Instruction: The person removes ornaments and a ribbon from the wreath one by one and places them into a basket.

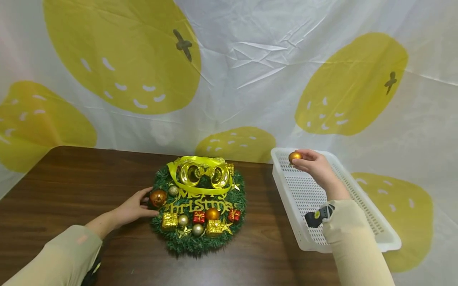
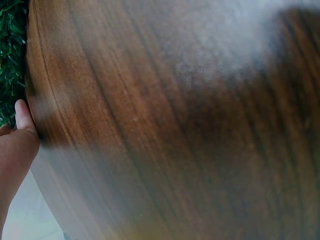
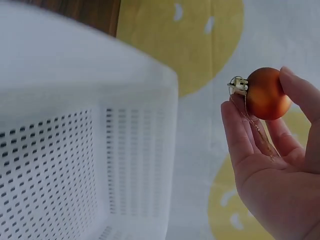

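An orange Christmas bauble [image 3: 268, 94] with a gold cap and hanging thread is pinched between the thumb and fingers of my right hand [image 1: 319, 171]. That hand is raised over the far part of the white plastic basket [image 1: 290, 210]. On the table lies a green Christmas wreath [image 1: 195, 247] with gold "Merry Christmas" lettering [image 1: 202, 206], gold bells [image 1: 190, 174] and a yellow ribbon. My left hand [image 1: 130, 206] rests at the wreath's left edge beside a shiny orange bauble [image 1: 158, 198], its thumb and fingers spread. In the left wrist view the thumb [image 2: 22, 117] meets the green tinsel.
The dark wooden table [image 1: 89, 178] ends at a curtain [image 1: 247, 91] printed with yellow fruit. A black wrist strap [image 1: 318, 216] is on the right wrist, above the basket. Smaller baubles, red gift boxes [image 1: 198, 217] and gold gift boxes [image 1: 169, 221] decorate the wreath.
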